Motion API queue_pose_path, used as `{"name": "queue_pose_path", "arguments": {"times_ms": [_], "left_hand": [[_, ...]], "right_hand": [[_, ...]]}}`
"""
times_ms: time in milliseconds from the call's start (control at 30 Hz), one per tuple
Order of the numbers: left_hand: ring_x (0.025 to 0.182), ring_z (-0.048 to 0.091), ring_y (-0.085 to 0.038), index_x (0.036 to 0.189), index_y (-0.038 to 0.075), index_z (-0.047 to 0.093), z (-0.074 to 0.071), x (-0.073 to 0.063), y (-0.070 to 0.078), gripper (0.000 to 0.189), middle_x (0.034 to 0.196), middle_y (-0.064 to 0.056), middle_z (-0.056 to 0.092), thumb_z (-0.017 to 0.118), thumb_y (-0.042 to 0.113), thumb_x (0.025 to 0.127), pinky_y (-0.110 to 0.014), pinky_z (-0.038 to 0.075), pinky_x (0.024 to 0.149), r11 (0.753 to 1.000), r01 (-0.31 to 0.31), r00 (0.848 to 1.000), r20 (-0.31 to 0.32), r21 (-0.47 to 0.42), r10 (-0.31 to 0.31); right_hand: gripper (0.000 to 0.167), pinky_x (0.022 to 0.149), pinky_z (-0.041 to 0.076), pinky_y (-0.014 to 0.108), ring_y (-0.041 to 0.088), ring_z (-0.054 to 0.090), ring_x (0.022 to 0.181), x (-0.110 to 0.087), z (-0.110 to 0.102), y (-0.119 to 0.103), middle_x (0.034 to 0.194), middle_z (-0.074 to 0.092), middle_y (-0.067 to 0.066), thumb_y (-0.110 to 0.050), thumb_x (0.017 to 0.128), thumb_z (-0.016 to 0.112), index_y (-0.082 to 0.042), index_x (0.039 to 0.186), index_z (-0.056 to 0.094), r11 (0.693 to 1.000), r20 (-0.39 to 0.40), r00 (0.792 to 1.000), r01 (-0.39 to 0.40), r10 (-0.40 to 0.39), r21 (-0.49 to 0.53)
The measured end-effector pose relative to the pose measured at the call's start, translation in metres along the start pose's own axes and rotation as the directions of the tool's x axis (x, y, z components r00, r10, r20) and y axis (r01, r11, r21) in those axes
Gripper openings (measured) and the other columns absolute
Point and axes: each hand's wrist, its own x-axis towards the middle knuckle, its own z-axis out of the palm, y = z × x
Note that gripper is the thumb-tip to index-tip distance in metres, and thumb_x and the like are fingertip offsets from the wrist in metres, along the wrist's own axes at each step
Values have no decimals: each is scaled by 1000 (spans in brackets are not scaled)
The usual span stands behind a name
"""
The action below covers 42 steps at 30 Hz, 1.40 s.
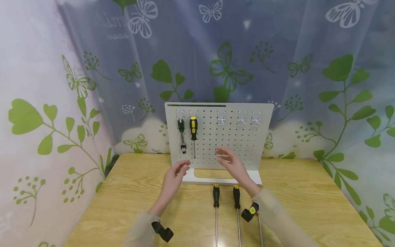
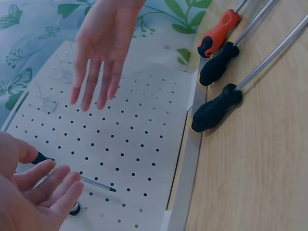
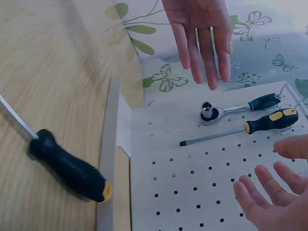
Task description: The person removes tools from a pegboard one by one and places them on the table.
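Note:
A white pegboard (image 1: 205, 147) stands on the table with a ratchet wrench (image 1: 181, 126) and a yellow-and-black screwdriver (image 1: 193, 127) hanging side by side on its left part. My left hand (image 1: 173, 178) is raised before the board's lower left, below these tools, its fingers loosely bent around nothing. Before the lower right part is my right hand (image 1: 236, 168), fingers extended and apart, holding nothing. Two black-handled screwdrivers (image 1: 216, 196) lie on the table in front of the board. Beside them lies a screwdriver with a red-and-black handle (image 2: 220, 32), its handle hidden behind my right arm in the head view.
Clear hooks (image 1: 241, 118) sit along the upper right of the pegboard. Its white base reaches forward over the wooden table (image 1: 139, 199). Behind the table hangs a curtain (image 1: 191, 44) with leaves and butterflies. Each wrist carries a small black camera (image 1: 163, 231).

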Motion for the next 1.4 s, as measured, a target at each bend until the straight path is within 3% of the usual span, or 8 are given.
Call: {"name": "queue_pose_path", "arguments": {"times_ms": [200, 400, 600, 733, 967, 1267, 1400], "left_hand": [[117, 65, -33, 133, -2, 61, 7, 17, 3, 32, 130, -18, 66, 55, 13, 105, -35, 57, 97, 1000, 0, 1000, -16, 10, 0], [123, 60, -35, 137, -4, 57, 15, 35, -4, 36, 134, -21, 63, 53, 14, 106, -44, 51, 106, 1000, -5, 1000, -29, -2, 5], [135, 51, -36, 147, -1, 47, 25, 47, -11, 43, 146, -20, 53, 49, 17, 108, -49, 42, 115, 998, 64, 998, -26, -16, -65], [139, 46, -37, 151, 1, 41, 30, 50, -12, 47, 152, -21, 47, 48, 20, 108, -50, 40, 116, 996, 88, 996, 6, -35, -88], [144, 38, -40, 155, -2, 32, 34, 56, -21, 52, 157, -24, 38, 45, 19, 110, -53, 35, 118, 998, 45, 997, 56, -37, -43], [139, 44, -40, 154, 0, 35, 38, 61, -21, 48, 149, -24, 47, 44, 16, 109, -56, 39, 115, 995, 75, 997, 38, -58, -73], [131, 52, -40, 148, -2, 42, 40, 58, -19, 43, 141, -24, 54, 43, 15, 109, -53, 46, 109, 999, 26, 1000, 14, -48, -26]], "right_hand": [[46, 109, 45, 55, 38, 54, 130, 20, 4, -11, 143, 56, 17, -16, 104, 60, -5, 147, 49, 998, -40, 998, 49, -47, 46], [47, 108, 48, 52, 38, 53, 131, 38, 10, -17, 145, 55, 17, -15, 104, 59, -4, 148, 47, 993, -35, 997, 69, -66, 95], [49, 110, 45, 54, 38, 51, 134, 54, 16, -23, 147, 52, 17, -20, 104, 59, -6, 150, 45, 989, -12, 996, 91, -90, 115], [51, 111, 44, 54, 39, 50, 134, 64, 21, -25, 148, 50, 21, -18, 105, 57, -3, 151, 42, 984, -2, 993, 114, -115, 137], [53, 114, 39, 57, 43, 45, 138, 77, 32, -33, 151, 44, 26, -14, 106, 55, 1, 153, 36, 975, 30, 993, 104, -112, 197], [50, 114, 42, 51, 36, 48, 136, 89, 43, -34, 149, 49, 19, -16, 105, 57, -3, 150, 42, 980, 11, 999, 43, -46, 193], [49, 113, 43, 50, 35, 50, 134, 91, 46, -33, 147, 50, 19, -14, 104, 58, -2, 149, 44, 982, -6, 1000, 23, -22, 188]]}}
